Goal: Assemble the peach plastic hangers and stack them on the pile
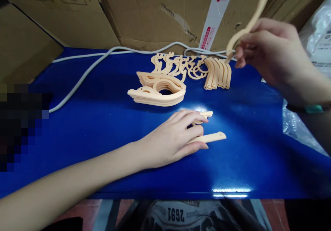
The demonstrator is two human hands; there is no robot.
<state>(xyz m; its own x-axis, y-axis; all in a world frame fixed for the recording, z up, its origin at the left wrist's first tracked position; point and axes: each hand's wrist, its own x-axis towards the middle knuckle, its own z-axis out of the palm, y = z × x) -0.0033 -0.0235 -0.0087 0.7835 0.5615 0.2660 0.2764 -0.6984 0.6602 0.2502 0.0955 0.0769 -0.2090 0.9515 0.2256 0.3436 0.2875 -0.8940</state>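
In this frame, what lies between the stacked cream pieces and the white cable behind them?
In the head view, a cluster of cream hooked pieces lies there, on the blue table between the stack and the cable.

The table [103, 120] is blue and shiny. At the back, a white cord [121, 47] runs along it and curves nearer on the left. In front of the cord sit some small cream hooks [169, 67], with a row of curved sticks [214, 74] to their right. A pile of cream shapes [157, 99] lies nearer. Closer still, one cream piece [210, 137] lies partly under the left hand [173, 136].
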